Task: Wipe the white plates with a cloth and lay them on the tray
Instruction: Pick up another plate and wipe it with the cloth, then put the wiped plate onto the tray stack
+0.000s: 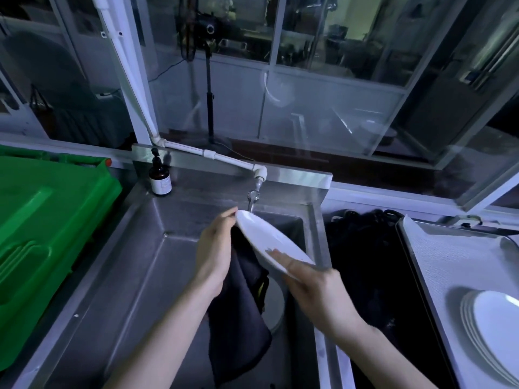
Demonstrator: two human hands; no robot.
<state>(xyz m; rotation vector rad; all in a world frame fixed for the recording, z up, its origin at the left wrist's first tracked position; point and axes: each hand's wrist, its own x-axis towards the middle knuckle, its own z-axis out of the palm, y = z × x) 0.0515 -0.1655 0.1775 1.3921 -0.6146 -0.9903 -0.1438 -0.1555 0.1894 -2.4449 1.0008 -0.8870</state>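
A white oval plate [269, 242] is held tilted above the steel sink [157, 259]. My left hand [214, 251] pinches its far rim and holds a dark cloth [238, 327] that hangs from under the plate into the basin. My right hand [311, 287] grips the plate's near rim, thumb lying on its upper face. On the right, the pale tray [438, 265] carries a stack of white plates [494, 332] at its near end.
A tap [254, 197] juts over the sink just behind the plate. A brown pump bottle [160, 178] stands at the sink's back left corner. A green plastic crate [47, 234] fills the left. Dark bags [368, 248] lie between sink and tray. Another plate [276, 307] lies in the basin.
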